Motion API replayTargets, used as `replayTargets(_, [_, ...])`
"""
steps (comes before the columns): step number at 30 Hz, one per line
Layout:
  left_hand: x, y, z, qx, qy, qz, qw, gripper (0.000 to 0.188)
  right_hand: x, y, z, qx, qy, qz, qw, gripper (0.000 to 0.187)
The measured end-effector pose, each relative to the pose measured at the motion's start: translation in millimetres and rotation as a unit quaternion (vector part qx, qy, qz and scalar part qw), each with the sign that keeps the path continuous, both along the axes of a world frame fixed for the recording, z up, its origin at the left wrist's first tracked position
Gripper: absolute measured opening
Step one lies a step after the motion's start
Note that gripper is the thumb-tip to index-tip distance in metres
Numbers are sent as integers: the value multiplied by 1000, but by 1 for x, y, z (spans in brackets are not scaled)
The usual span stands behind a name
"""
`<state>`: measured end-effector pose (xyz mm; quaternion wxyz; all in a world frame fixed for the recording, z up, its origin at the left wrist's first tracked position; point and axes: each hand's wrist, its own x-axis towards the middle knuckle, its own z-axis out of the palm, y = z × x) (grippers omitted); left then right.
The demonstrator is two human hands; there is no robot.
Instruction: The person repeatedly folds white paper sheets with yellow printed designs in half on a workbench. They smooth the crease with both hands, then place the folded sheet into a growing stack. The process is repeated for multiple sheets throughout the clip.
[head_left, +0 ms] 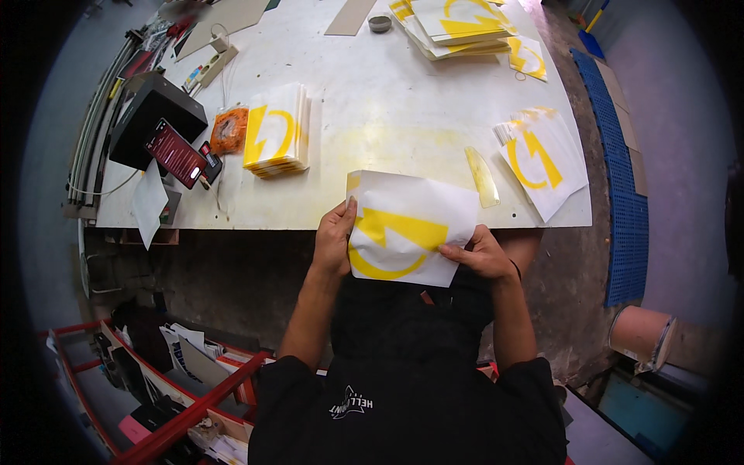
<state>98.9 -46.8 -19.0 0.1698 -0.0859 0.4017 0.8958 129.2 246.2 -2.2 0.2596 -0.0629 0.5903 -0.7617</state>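
A flat white paper bag [415,225] with a bold yellow print is held up at the table's near edge, tilted toward me. My left hand [335,236] pinches its left edge, thumb on the front. At the lower right, my right hand [484,254] grips the other side, its thumb pressed on the printed face and the other fingers behind. A neat stack of similar printed bags [271,132] stands left of centre on the table. To the right lies a fanned pile of them [546,159], beside a curved yellowish scraper [483,177].
On the white table [372,108], a larger bag pile [457,31] sits at the far right. A phone [177,153] leans against a black box [159,116] near an orange packet [229,130]. A red metal rack [190,415] is low at left; blue matting [624,225] lies at right.
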Motion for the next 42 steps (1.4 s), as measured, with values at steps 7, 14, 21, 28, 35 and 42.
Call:
replayTargets(7, [9, -14, 9, -11, 41, -90, 995, 36, 9, 0, -4, 8, 62, -32, 998, 27])
replayTargets(14, [7, -21, 12, -188, 132, -90, 969, 52, 16, 0, 22, 87, 65, 18, 994, 25])
replayTargets(21, [-22, -12, 4, -221, 192, -103, 951, 40, 3, 8, 5, 134, 119, 32, 983, 27])
replayTargets(28, [-53, 3, 4, -218, 181, -126, 951, 37, -14, 17, 22, 45, 128, 28, 990, 34])
replayTargets(35, [-82, 3, -9, -218, 191, -141, 947, 42, -41, 26, 4, 228, 52, -13, 972, 23])
replayTargets(42, [-91, -4, -4, -338, 183, -174, 907, 46, -66, 24, 6, 204, 79, 24, 975, 27])
